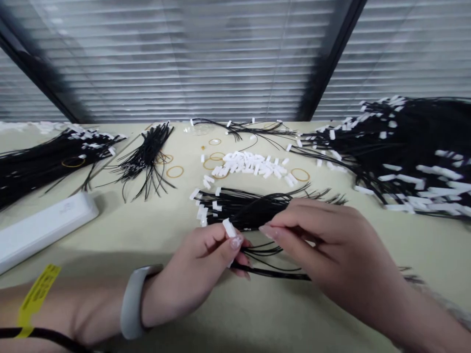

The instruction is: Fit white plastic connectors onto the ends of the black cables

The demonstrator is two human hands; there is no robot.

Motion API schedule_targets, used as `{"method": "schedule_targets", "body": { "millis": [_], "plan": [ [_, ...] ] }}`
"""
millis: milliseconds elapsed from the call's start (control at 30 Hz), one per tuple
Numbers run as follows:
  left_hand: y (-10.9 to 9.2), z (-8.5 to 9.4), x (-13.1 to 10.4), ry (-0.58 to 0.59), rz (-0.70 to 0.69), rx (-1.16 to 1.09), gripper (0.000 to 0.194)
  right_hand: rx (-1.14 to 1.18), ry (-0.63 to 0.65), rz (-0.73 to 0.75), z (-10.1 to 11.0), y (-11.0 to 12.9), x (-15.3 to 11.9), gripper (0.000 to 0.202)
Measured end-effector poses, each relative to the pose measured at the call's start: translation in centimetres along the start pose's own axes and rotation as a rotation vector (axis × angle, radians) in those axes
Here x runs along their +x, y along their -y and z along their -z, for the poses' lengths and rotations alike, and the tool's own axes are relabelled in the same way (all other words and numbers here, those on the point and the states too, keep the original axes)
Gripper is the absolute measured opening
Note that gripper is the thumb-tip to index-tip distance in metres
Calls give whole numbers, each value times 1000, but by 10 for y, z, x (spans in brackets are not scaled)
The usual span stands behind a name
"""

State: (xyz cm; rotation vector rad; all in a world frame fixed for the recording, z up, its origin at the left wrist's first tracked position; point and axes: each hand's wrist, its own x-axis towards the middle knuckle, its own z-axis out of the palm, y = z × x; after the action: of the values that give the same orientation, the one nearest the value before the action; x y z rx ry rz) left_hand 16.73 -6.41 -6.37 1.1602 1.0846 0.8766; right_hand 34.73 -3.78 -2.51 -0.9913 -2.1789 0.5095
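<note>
My left hand [206, 264] pinches a small white connector [229, 228] between thumb and forefinger. Several thin black wires [263, 251] run rightward from beneath that hand. To its right, my right hand [324, 235] is closed, thumb and forefinger pressed together at the black wires; which strand they grip is hard to see. Just behind both hands lies a bundle of black wires [250, 203] with white connectors at its left end. Past it is a pile of loose white connectors [253, 163].
A big heap of black wires [415, 137] with white ends fills the right side. More wire bundles lie left, one black bundle [147, 152] standing apart. Yellowish rubber bands [174, 171] are scattered about. A long white case [47, 228] is at left; window blinds [191, 59] rise behind.
</note>
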Motion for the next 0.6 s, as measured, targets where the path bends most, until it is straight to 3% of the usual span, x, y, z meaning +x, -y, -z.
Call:
{"method": "schedule_targets", "body": {
  "millis": [433,600],
  "plan": [
    [2,0,-4,128,-52,170,22,-45,195,-51,-9,-3,2,23],
    [-1,-3,-5,145,-1,168,23,-49,171,-26,-8,-2,3,20]
  ]
}}
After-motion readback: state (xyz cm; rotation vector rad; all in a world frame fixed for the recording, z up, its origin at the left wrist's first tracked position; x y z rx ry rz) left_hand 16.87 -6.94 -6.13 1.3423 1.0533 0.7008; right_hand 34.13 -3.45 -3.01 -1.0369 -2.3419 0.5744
